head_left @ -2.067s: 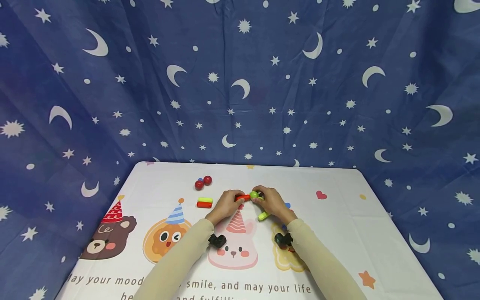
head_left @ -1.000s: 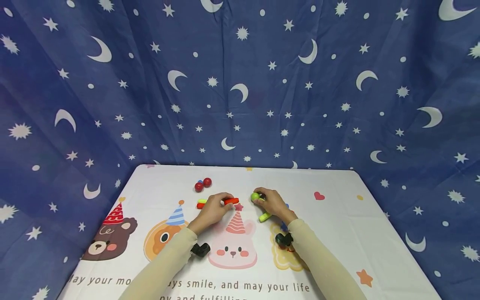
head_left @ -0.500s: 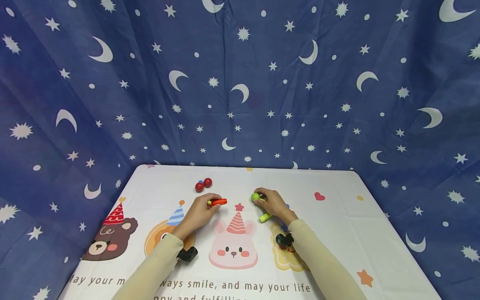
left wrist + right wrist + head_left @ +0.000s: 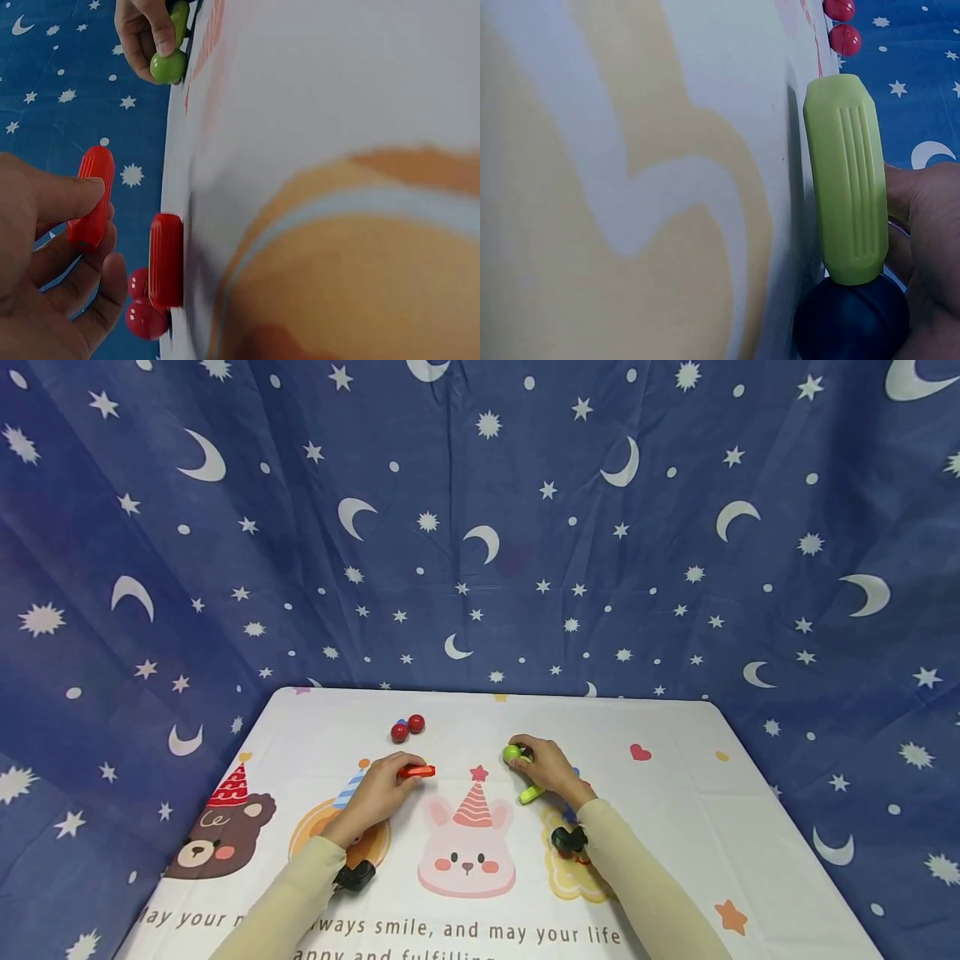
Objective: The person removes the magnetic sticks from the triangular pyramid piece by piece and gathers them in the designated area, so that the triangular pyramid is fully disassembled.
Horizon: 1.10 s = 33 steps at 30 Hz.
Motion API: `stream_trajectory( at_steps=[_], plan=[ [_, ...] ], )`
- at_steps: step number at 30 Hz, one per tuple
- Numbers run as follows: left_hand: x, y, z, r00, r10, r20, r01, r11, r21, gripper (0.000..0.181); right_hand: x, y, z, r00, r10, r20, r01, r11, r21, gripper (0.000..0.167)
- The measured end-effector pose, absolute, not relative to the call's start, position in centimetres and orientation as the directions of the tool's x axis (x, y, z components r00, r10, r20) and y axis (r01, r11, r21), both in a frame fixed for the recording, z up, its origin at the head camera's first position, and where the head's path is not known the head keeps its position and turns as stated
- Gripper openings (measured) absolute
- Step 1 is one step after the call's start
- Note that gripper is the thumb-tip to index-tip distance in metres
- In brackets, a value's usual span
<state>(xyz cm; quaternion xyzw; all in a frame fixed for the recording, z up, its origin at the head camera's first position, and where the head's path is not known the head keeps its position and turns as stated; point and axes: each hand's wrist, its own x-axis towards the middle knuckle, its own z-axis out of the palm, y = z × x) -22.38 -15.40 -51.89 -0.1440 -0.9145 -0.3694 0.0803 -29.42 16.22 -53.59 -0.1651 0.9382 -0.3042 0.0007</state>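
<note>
"What lies nearest?"

"The printed rabbit [image 4: 467, 860] on the cloth [image 4: 637, 810]. Beyond it and to its left, the left hand [image 4: 381, 789] holds a red rod [image 4: 94, 214] raised off the cloth. The second red rod [image 4: 166, 259] rests lower down, near the first but apart from it, and both long axes run roughly sideways. Of the two hands, the left is the closer to it."

"Directly underneath?"

"That cannot be told; from above, the left hand covers the spot."

"And the grips?"

"The left thumb and fingers pinch the raised rod, leaving no gap, the other fingers loosely bent. Beyond the rabbit and to its right, the right hand [image 4: 549, 767] grips a green ball [image 4: 512, 753], its thumb pressed on it; just beside that hand is a lime rod [image 4: 846, 180] touching a dark blue ball [image 4: 853, 319]."

"Farther off?"

"Red balls [image 4: 400, 732], beyond the rabbit's hat and left of it, then the starry curtain [image 4: 480, 593] behind everything."
</note>
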Motion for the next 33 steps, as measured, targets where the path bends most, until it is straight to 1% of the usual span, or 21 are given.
stream_trajectory(
  at_steps=[4, 12, 20, 23, 33],
  plan=[
    [-22.2, -16.1, -52.0, -0.954, 0.203, 0.222, 0.3, 0.698, 0.651, 0.024, -29.5, 16.2, -53.5, -0.945, -0.31, 0.102, -0.311, 0.759, -0.571, 0.035],
    [-22.3, -17.4, -52.3, -0.955, 0.203, 0.216, 0.294, 0.734, 0.612, 0.023, -29.4, 16.3, -53.5, -0.945, -0.31, 0.105, -0.312, 0.756, -0.575, 0.035],
    [-22.5, -17.6, -52.5, -0.967, 0.204, 0.15, 0.254, 0.775, 0.578, 0.023, -29.5, 16.3, -53.7, -0.946, -0.309, 0.103, -0.31, 0.755, -0.578, 0.035],
    [-22.5, -17.5, -52.6, -0.965, 0.223, 0.136, 0.261, 0.781, 0.568, 0.024, -29.5, 16.3, -53.6, -0.943, -0.313, 0.111, -0.318, 0.754, -0.574, 0.034],
    [-22.7, -17.6, -53.0, -0.949, 0.256, 0.182, 0.314, 0.792, 0.523, 0.019, -29.6, 16.4, -53.6, -0.945, -0.309, 0.104, -0.311, 0.757, -0.575, 0.035]
  ],
)
